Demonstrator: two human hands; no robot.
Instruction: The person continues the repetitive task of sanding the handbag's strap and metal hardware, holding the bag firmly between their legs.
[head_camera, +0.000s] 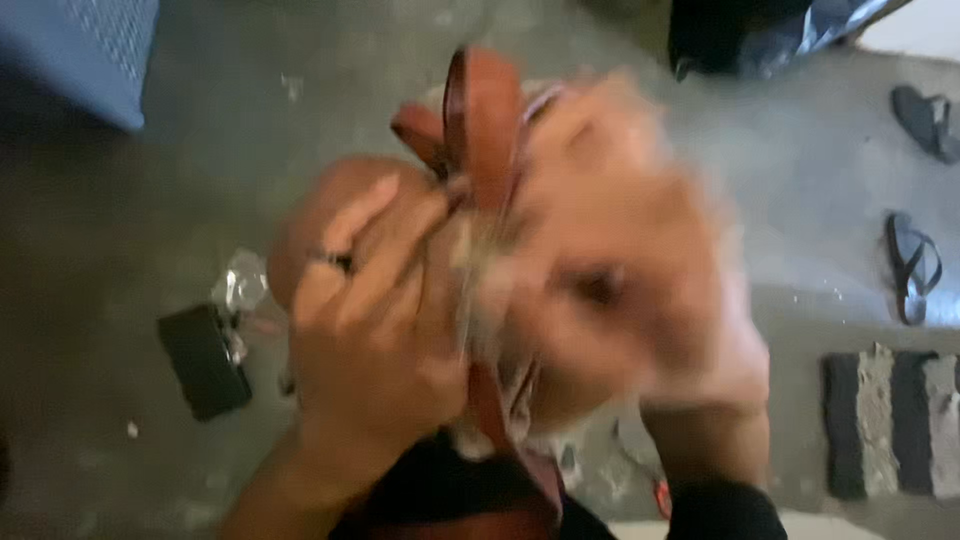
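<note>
My left hand (370, 330), with a dark ring on one finger, grips a brown leather strap (482, 120) that loops up above both hands and runs down between them. My right hand (620, 270) is badly blurred with motion; it presses close against the strap and a pale, rag-like piece (478, 300) between the hands. Whether the right hand grips the strap or the pale piece cannot be made out. The lower end of the strap drops toward my lap.
Grey concrete floor all around. A black phone-like slab (205, 360) and crumpled clear wrap (240, 282) lie at left. A blue crate (75, 55) is at top left, dark sandals (912, 265) and a striped mat (890, 420) at right, a dark bag (760, 35) at top.
</note>
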